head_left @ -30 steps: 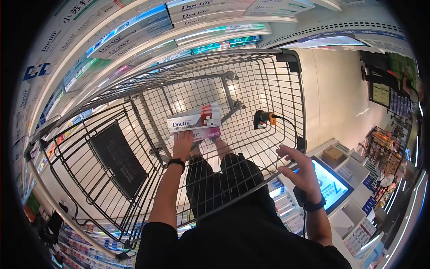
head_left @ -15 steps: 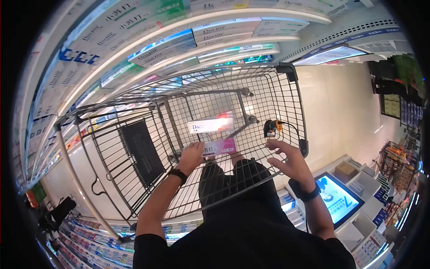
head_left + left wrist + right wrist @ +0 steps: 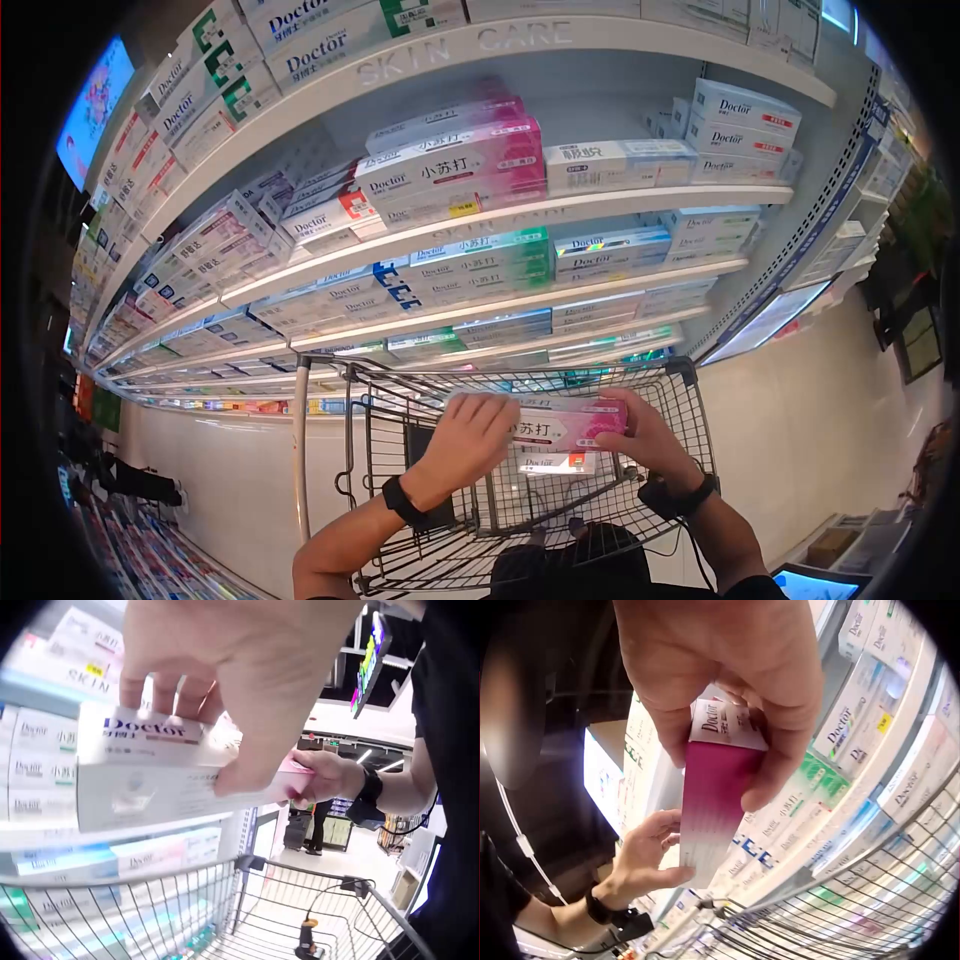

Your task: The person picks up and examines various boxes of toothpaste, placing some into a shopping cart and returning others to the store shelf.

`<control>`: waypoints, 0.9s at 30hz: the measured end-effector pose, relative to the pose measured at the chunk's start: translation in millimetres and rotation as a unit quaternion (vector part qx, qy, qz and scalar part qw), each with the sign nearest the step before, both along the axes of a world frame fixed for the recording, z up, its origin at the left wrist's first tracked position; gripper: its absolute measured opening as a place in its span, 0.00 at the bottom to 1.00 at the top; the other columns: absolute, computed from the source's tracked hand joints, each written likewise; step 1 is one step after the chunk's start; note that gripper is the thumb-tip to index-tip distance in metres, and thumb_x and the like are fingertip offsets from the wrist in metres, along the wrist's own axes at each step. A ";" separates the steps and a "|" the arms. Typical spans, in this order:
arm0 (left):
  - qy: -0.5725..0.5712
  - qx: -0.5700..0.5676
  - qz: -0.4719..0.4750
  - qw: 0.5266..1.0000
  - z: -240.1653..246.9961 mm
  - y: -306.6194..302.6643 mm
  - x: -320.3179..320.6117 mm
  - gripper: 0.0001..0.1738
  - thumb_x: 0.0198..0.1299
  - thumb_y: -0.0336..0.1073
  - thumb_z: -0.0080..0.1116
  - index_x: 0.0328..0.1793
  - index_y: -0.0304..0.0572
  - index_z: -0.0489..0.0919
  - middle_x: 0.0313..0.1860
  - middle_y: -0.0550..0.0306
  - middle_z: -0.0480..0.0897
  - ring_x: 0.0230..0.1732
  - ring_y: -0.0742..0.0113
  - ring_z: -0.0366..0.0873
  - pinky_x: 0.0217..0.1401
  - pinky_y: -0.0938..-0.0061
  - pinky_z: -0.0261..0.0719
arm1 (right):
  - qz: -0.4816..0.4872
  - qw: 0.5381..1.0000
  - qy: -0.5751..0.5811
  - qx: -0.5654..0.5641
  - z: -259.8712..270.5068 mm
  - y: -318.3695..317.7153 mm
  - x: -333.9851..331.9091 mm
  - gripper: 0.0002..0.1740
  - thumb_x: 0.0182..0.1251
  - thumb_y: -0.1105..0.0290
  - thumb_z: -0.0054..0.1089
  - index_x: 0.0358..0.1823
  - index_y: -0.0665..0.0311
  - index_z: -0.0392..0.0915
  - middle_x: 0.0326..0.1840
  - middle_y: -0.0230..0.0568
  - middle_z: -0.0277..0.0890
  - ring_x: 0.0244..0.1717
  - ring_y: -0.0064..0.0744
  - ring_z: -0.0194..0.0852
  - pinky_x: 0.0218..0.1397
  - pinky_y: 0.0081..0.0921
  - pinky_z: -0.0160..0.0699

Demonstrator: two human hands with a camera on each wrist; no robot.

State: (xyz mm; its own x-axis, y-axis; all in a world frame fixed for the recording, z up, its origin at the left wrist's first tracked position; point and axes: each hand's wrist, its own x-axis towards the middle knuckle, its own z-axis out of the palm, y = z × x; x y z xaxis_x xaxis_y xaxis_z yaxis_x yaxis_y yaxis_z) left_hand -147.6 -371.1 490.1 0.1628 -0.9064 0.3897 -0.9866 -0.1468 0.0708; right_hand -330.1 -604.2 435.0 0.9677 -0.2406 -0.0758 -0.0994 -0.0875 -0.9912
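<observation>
Over the cart, both hands hold a long white-and-pink toothpaste box (image 3: pixel 572 428) lengthwise between them. My left hand (image 3: pixel 468 440) grips its white end, with fingers over the top and the thumb on the side in the left wrist view. The pink end is pinched by my right hand (image 3: pixel 652 440), thumb and fingers on opposite sides in the right wrist view. Below it, another white Doctor box (image 3: pixel 548 465) with a red patch shows in the wire shopping cart (image 3: pixel 690 400).
Shelves (image 3: pixel 600 200) stacked with toothpaste boxes rise beyond the cart. A corded black-and-orange handheld device (image 3: pixel 306 941) sits at the cart's far end. At lower right stands a lit screen (image 3: pixel 815 583).
The pink-and-white box has come up out of the cart in my left hand. My right hand has moved from the cart's side onto its pink end. The head view has tilted up towards the shelves.
</observation>
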 end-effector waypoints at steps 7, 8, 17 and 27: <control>0.313 -0.260 0.149 0.901 61.2 15.7 75.4 0.39 0.50 0.27 0.69 0.69 0.29 0.65 0.60 0.45 0.76 0.59 0.53 0.76 0.61 0.62 0.74 | 0.027 0.982 -0.180 0.055 113.7 -42.3 89.0 0.32 0.60 0.72 0.68 0.64 0.66 0.63 0.56 0.39 0.71 0.56 0.27 0.72 0.60 0.27 0.75; 0.400 -0.272 0.125 0.866 60.8 18.5 85.6 0.38 0.52 0.27 0.69 0.69 0.28 0.65 0.60 0.44 0.76 0.58 0.56 0.77 0.59 0.64 0.76 | 0.037 0.980 -0.193 0.036 122.9 -46.1 103.2 0.32 0.60 0.71 0.68 0.64 0.67 0.63 0.56 0.39 0.71 0.56 0.28 0.72 0.60 0.27 0.74; 0.419 -0.375 0.017 0.826 105.0 11.0 147.4 0.31 0.61 0.26 0.62 0.70 0.30 0.65 0.55 0.47 0.79 0.54 0.65 0.78 0.57 0.74 0.77 | 0.042 0.955 -0.271 -0.111 178.1 -71.4 203.0 0.35 0.59 0.66 0.71 0.64 0.68 0.64 0.54 0.43 0.76 0.53 0.29 0.76 0.57 0.25 0.76; 0.311 -0.387 0.021 0.868 112.1 -30.3 214.3 0.28 0.61 0.31 0.62 0.68 0.35 0.70 0.54 0.50 0.80 0.53 0.65 0.78 0.55 0.74 0.77 | -0.074 0.927 -0.321 -0.183 182.9 -93.0 252.5 0.33 0.59 0.59 0.71 0.60 0.70 0.68 0.50 0.44 0.79 0.50 0.30 0.78 0.55 0.25 0.76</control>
State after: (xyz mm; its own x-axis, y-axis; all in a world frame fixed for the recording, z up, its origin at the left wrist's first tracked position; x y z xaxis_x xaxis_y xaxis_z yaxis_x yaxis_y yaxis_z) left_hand 66.7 -401.3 602.1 0.5865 -0.3999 0.7043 -0.7173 0.1475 0.6810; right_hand -77.6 -697.2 617.8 0.7399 -0.2704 0.6159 0.4621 -0.4610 -0.7576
